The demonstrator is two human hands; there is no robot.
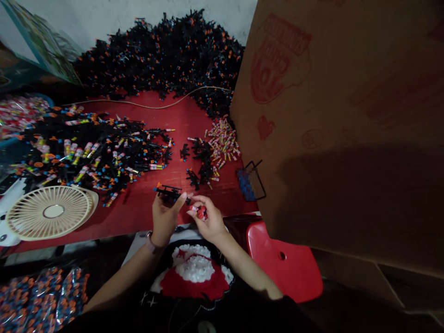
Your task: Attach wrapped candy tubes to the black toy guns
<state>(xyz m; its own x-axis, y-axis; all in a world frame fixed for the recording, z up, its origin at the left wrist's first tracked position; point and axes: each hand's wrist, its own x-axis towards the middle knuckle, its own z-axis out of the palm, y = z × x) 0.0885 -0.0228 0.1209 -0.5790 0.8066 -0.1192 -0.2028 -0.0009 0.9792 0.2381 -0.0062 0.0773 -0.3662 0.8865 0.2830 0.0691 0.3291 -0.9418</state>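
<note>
1. While pinching a small black toy gun (pixel 169 192) between thumb and fingertips, left hand (pixel 165 218) curled up, not spread, just above the near edge of the red tabletop (pixel 138 222).
2. Right hand (pixel 207 219) just beside it, almost touching, fingers bunched tight around a striped candy roll (pixel 193 209) and a little red piece (pixel 202 212). Too covered by the fingers to say what that red bit actually is.
3. Toy gun held up over the table's near edge, between the two hands, one end poking toward the right hand.
4. Farther up the table, a big messy spread of black toy guns mixed with candy rolls (pixel 104 152) on the left, plus a smaller heap of candy rolls (pixel 224 143) on the right with a few loose guns next to it.
5. Behind all that, a huge pile of black toy guns with orange and blue bits (pixel 159 60) up against the wall, and a tan cable (pixel 149 107) across the red surface.
6. Around the edges: beige desk fan (pixel 50 212) lying face up at left, cardboard sheet with red printing (pixel 329 115) filling the right side, red plastic stool (pixel 282 261) below it, clear bags of orange and blue parts (pixel 41 296) bottom left, pinkish band (pixel 150 243) on the left wrist.
</note>
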